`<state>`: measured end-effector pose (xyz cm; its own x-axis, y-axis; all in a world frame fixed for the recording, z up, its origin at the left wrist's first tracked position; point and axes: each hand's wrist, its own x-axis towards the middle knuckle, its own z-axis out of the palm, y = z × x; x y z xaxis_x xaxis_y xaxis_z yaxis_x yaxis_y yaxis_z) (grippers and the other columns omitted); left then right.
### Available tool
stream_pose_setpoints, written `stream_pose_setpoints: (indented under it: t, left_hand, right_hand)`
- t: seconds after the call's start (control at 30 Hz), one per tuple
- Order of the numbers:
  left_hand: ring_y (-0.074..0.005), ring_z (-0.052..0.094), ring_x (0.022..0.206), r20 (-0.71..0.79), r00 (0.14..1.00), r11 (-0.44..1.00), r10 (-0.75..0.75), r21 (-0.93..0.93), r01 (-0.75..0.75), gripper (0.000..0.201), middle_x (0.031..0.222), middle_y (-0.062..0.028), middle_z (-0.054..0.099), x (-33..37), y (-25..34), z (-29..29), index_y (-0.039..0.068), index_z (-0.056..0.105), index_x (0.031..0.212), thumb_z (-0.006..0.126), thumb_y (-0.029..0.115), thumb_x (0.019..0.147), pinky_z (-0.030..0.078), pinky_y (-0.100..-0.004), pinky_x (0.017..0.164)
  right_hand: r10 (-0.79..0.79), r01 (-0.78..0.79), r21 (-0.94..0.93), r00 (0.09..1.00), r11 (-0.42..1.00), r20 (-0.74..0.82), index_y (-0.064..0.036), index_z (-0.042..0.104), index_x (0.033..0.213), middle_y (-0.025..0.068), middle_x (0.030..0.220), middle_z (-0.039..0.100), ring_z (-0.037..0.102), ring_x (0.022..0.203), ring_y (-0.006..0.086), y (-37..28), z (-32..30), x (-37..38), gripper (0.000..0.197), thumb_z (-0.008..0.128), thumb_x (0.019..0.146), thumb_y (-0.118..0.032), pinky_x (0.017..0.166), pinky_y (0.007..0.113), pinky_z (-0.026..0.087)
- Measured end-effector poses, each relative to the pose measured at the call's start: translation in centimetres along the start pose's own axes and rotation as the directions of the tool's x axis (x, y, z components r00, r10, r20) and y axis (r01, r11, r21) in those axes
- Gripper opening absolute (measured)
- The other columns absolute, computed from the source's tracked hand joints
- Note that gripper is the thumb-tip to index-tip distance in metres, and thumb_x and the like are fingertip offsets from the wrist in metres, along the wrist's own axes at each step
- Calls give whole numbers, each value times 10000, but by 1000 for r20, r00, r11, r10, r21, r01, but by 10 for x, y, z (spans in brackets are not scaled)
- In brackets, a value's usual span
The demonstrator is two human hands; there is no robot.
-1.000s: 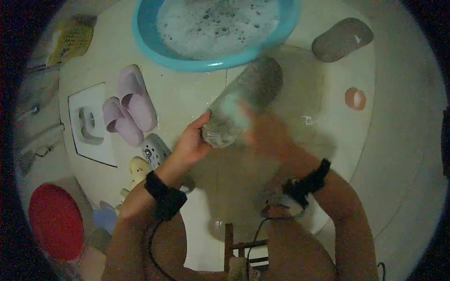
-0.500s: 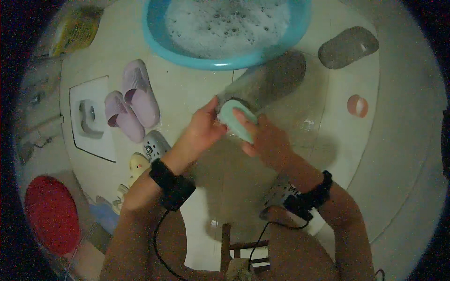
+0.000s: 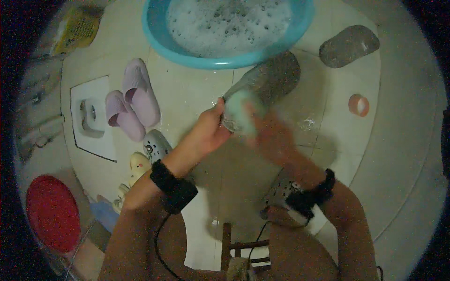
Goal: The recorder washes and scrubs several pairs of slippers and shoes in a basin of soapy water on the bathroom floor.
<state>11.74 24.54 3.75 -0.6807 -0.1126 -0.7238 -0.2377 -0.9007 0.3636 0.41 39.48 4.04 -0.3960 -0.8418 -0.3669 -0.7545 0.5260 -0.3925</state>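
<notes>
My left hand [image 3: 213, 131] grips the near end of a long grey slipper [image 3: 274, 77], which points away to the right with its rounded far end by the basin. In my right hand [image 3: 274, 138], smeared by motion, is a mint-green oval brush [image 3: 243, 110]. The brush lies over the near part of the slipper, close to my left fingers. A second grey piece of similar shape [image 3: 349, 46] lies on the floor at the far right.
A blue basin [image 3: 225, 62] of foamy water stands ahead. Lilac slippers [image 3: 143, 100] and a squat toilet [image 3: 91, 117] are at the left, a red oval thing [image 3: 53, 213] nearer. A pinkish ring [image 3: 359, 105] lies right. Below is a wooden stool [image 3: 227, 243].
The brush and my right hand have shifted slightly right over the slipper and blur more. The slipper's far end has moved a little left; my left hand keeps its grip.
</notes>
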Motion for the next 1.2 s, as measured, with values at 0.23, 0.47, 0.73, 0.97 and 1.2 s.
stream_pose_setpoints:
  t: [0.23, 0.47, 0.73, 0.97, 1.2]
  left_hand:
    - [-261, 524, 1093, 82, 997, 934, -7, -355, 36, 450, 1199, -143, 538, 9, -3, -7, 10, 441, 1220, 332, 363, 964, 395, -391, 966]
    - [-291, 517, 1102, 151, 988, 878, -40, -466, 106, 416, 1209, -153, 526, 10, -12, -3, 7, 426, 1237, 319, 305, 968, 357, -411, 1008]
    - [-272, 567, 990, 161, 986, 894, 43, -446, 34, 375, 1137, -126, 551, 13, -8, -2, 35, 446, 1190, 342, 308, 954, 449, -436, 897]
    - [-245, 587, 855, 237, 971, 842, 39, -531, 95, 346, 984, -102, 594, 10, -16, -1, 21, 485, 1109, 363, 297, 940, 488, -386, 775]
    - [-249, 612, 830, 79, 995, 996, 58, -72, -52, 356, 1027, -127, 602, -11, -31, -4, -8, 505, 1076, 380, 294, 934, 515, -363, 695]
  right_hand:
    - [7, 1, 67, 993, 998, -117, -219, 230, 1409, 245, 987, 535, 599, 705, 400, 1, -10, 13, 779, 633, 743, -267, 630, 505, 486]
    - [74, -75, 64, 997, 995, 17, -209, 227, 1408, 270, 989, 507, 571, 795, 412, -10, -18, 10, 760, 627, 763, -252, 641, 472, 480]
    - [-8, 37, 200, 989, 979, -145, -210, 239, 1402, 254, 951, 503, 556, 778, 419, -21, -7, 10, 751, 629, 762, -249, 663, 480, 480]
    - [-323, 309, -94, 905, 946, -276, -245, 255, 1397, 259, 971, 498, 553, 772, 430, -18, -16, 12, 724, 626, 776, -280, 671, 487, 478]
    - [-143, 150, 219, 989, 964, -48, -246, 248, 1403, 279, 1028, 475, 552, 804, 455, -58, -33, -6, 699, 601, 805, -328, 700, 499, 475]
